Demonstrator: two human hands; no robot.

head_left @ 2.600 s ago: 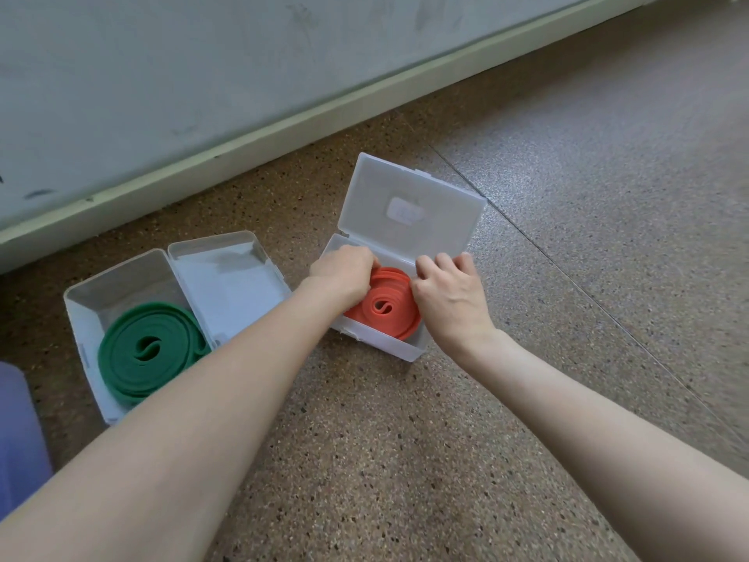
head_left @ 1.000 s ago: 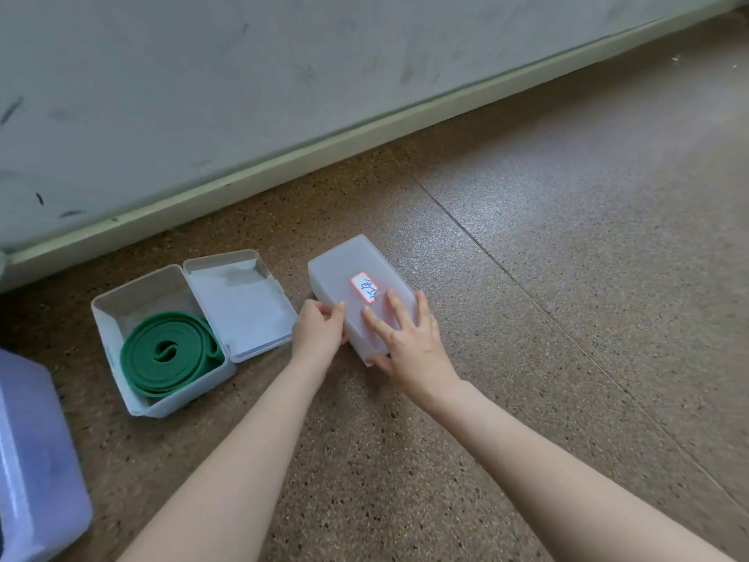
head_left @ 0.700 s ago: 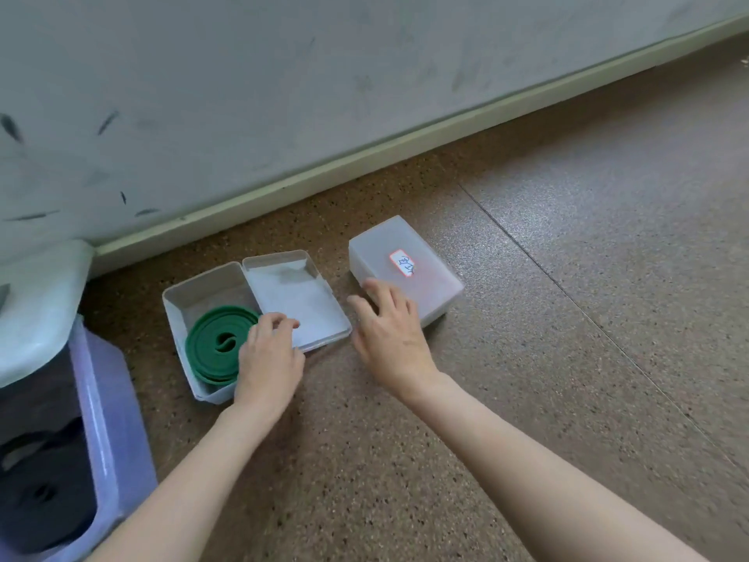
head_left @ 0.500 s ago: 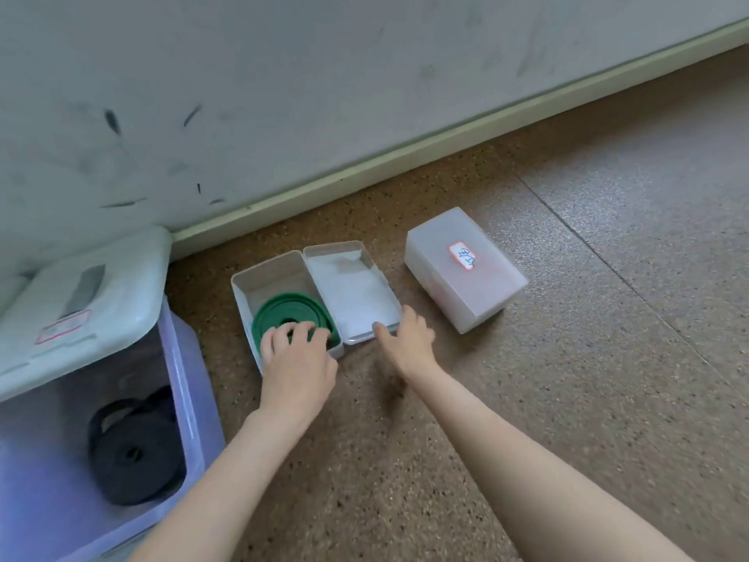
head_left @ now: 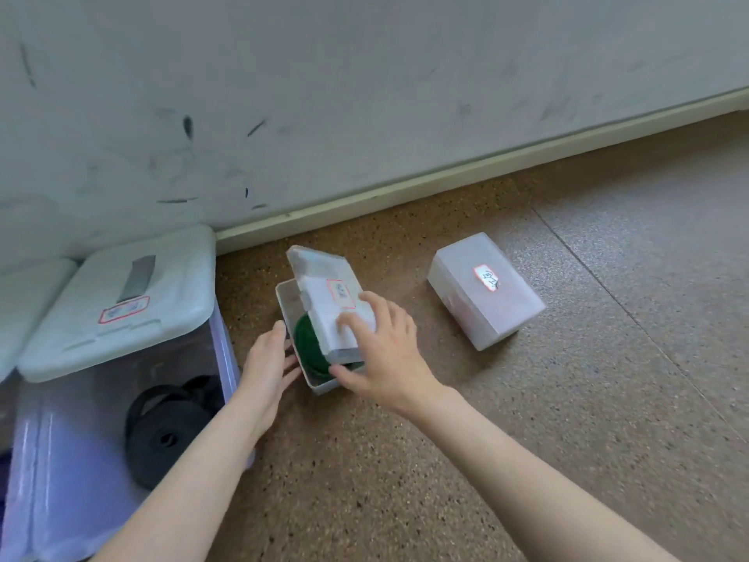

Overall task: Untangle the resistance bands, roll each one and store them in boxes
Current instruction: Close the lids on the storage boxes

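Observation:
A rolled green band [head_left: 310, 346] lies in a small white box [head_left: 320, 385] on the floor. Its hinged lid [head_left: 324, 294], with a red-edged label, stands half lowered over the band and hides most of it. My right hand [head_left: 385, 358] holds the lid's free edge, fingers on top and thumb beneath at the box's front corner. My left hand [head_left: 267, 367] rests flat with straight fingers against the box's left wall. A second small box [head_left: 486, 294] sits closed to the right, labelled, its contents hidden.
A large clear storage bin [head_left: 81, 460] stands at the left, holding rolled black bands [head_left: 166, 432]. Its white lid [head_left: 121, 294] leans against the wall. The skirting board [head_left: 405, 188] runs behind the boxes. Speckled brown floor spreads to the right and front.
The box with the red band was shut and left at the right. Both hands moved left to the green band's box, and my right hand has swung its lid up and over.

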